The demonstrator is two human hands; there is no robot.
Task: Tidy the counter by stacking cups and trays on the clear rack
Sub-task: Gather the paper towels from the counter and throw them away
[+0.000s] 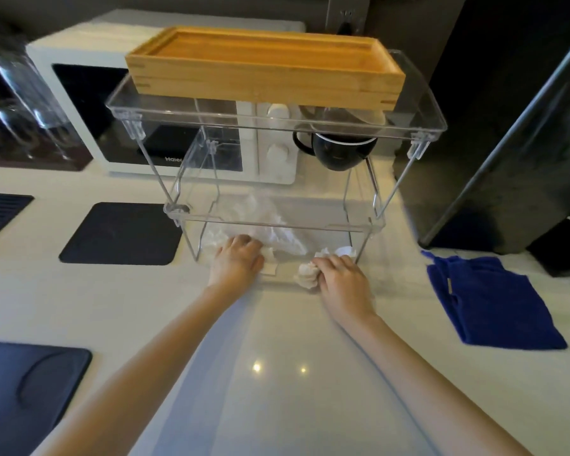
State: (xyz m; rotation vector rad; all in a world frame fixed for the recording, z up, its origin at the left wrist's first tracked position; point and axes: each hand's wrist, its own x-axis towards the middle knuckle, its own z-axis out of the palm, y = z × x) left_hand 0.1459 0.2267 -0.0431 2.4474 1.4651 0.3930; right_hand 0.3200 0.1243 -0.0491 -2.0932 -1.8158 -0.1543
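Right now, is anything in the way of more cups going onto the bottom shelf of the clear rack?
Yes. Crumpled white plastic lies across the bottom shelf of the clear rack, and both hands are at its front edge: the left hand on the plastic, the right hand closed on a crumpled white wad.

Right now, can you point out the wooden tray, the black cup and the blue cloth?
wooden tray (267, 83): head view, on its front wall.
black cup (339, 153): head view, on its dark body under the rim.
blue cloth (487, 301): head view, on the middle of the fabric.
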